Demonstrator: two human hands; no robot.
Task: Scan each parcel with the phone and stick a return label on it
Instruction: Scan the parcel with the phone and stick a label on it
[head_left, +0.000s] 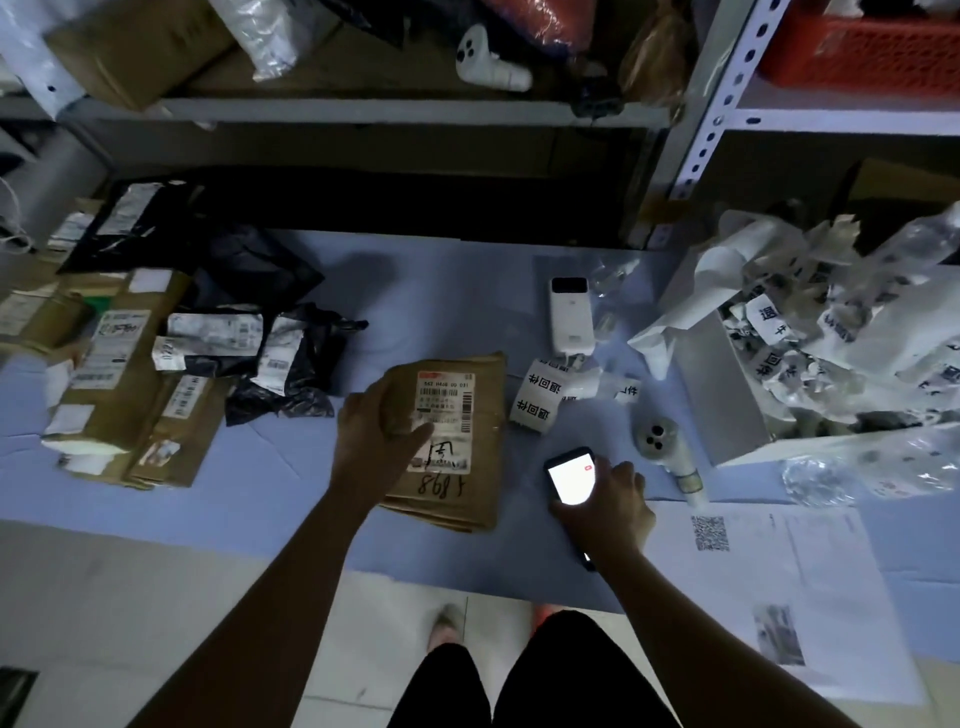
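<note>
A brown paper parcel (467, 488) with a white shipping label lies in the middle of the blue table. My left hand (371, 431) rests on its left edge, thumb pressed onto the label. To the right, my right hand (610, 506) holds a phone (570, 475) with a bright white screen facing up, just above the table. A strip of white return labels (537, 397) with black characters lies beyond the phone, beside the parcel's right edge.
Brown boxes (119, 384) and black mailer bags (291, 358) pile up at the left. A white label printer (570, 319) sits behind the labels. A white box (727, 410) full of peeled backing paper stands at right. Printed sheets (779, 582) lie at front right. Shelving stands behind.
</note>
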